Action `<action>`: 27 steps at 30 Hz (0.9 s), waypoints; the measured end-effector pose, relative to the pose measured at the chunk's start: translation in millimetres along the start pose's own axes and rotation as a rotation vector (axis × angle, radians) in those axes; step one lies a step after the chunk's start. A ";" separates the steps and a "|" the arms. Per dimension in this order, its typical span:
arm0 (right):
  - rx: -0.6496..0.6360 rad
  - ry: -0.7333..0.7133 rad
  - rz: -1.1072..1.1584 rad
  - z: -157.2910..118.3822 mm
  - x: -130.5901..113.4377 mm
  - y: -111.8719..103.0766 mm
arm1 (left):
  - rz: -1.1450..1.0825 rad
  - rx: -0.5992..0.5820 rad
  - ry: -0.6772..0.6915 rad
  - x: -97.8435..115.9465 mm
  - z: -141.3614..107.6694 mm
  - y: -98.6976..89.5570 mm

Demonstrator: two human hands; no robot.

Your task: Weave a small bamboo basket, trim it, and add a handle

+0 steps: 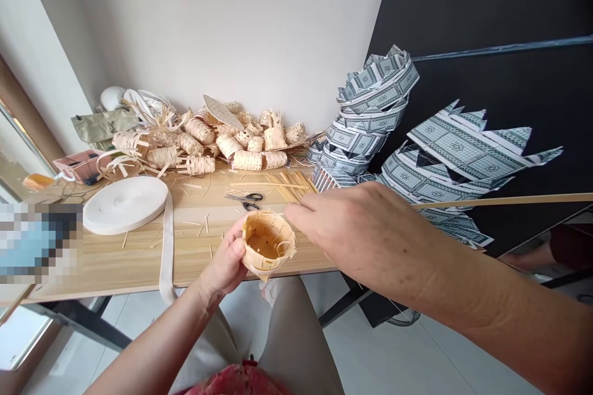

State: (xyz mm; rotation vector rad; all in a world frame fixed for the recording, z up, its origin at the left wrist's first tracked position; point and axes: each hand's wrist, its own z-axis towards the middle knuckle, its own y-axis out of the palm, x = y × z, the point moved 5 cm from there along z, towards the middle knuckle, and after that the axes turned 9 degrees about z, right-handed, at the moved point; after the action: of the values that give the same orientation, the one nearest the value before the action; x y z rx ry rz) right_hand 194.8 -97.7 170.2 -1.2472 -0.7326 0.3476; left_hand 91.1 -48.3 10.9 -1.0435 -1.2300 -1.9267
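Observation:
A small round woven basket of pale strips is held over the table's front edge, its opening facing up toward me. My left hand grips its left side, thumb in front. My right hand is at the basket's upper right rim, fingers pinched together on a thin strip that runs along the rim. A long flat strip stretches out to the right behind my right hand. Black scissors lie on the table just behind the basket.
On the wooden table are a white tape roll, thin sticks and scraps. Woven pieces are piled at the back. Patterned folded-paper stacks stand on the right. A pink container sits back left.

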 end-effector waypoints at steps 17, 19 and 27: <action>-0.036 0.008 0.025 -0.5 -5.7 1.8 | 0.038 -0.057 0.031 -0.7 0.1 1.6; -0.016 0.007 0.022 -1.1 -6.5 2.0 | 0.042 -0.069 0.060 0.4 0.5 3.6; -0.144 0.110 0.027 8.0 1.3 12.9 | 0.103 -0.169 0.071 7.3 -1.8 15.3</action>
State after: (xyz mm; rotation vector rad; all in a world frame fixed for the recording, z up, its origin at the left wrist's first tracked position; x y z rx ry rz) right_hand 192.3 -87.1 159.6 -1.4025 -0.6559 0.2499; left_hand 99.5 -56.3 23.4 -1.0913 -0.9697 -1.9962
